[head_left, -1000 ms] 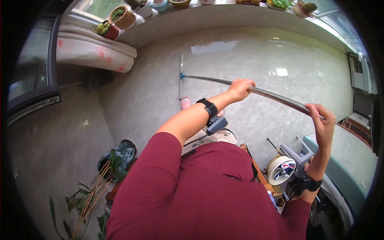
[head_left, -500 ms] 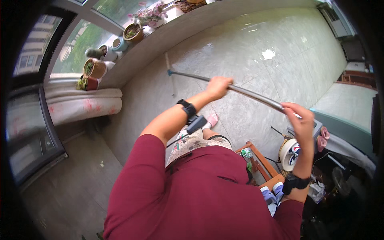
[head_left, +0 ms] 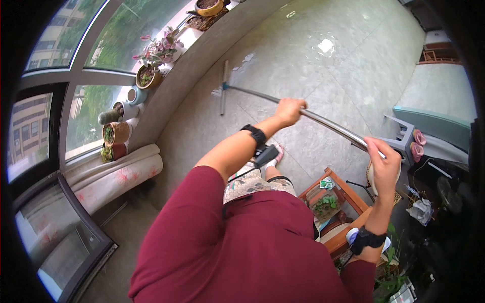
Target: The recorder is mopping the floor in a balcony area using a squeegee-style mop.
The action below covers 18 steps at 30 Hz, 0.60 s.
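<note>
Left hand (head_left: 289,112) and right hand (head_left: 383,164) grip a squeegee (head_left: 332,125), seemingly wiping the far floor (head_left: 298,65); the next stroke likely needs level pressure.

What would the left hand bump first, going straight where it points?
The left hand grips the metal pole; beyond, its way looks free over the grey floor, though depth is unclear.

A silvery, long-handled squeegee (head_left: 329,123) slants over the grey floor (head_left: 283,65), its narrow head (head_left: 223,103) set crosswise.
</note>
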### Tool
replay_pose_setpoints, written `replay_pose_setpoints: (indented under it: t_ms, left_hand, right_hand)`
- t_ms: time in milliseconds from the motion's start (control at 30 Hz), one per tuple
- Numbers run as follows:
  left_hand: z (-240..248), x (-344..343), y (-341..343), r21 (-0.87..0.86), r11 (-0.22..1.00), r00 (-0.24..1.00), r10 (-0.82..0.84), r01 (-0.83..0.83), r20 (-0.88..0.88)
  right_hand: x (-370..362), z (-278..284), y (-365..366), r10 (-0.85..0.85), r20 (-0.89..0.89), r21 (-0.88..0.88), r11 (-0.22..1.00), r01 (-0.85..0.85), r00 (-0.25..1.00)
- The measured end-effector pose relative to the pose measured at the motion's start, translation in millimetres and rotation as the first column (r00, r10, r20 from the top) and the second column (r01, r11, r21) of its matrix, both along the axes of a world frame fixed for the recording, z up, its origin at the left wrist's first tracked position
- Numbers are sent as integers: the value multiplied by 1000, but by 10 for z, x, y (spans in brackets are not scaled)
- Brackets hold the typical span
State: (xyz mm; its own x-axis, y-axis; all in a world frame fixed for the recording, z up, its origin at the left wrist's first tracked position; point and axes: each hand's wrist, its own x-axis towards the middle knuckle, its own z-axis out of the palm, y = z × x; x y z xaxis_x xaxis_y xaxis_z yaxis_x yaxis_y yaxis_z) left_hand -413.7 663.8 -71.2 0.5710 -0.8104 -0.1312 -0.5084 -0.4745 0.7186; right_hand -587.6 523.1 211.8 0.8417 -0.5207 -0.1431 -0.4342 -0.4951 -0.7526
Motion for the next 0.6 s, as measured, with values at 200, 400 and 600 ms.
replay_pose_setpoints:
  t_ms: [200,400,600]
  left_hand:
    - [282,83,-758,-18,972,971,-234,235,41]
    - [371,259,-716,108,940,930,-337,324,143]
    - [-95,629,104,221,928,947,-319,301,49]
  right_hand:
    - [-278,251,2,-30,-16,-178,984,27,999]
    - [-369,114,-61,-174,47,-96,979,178,984]
    - [-22,-403,247,-201,-6,156,967,200,979]
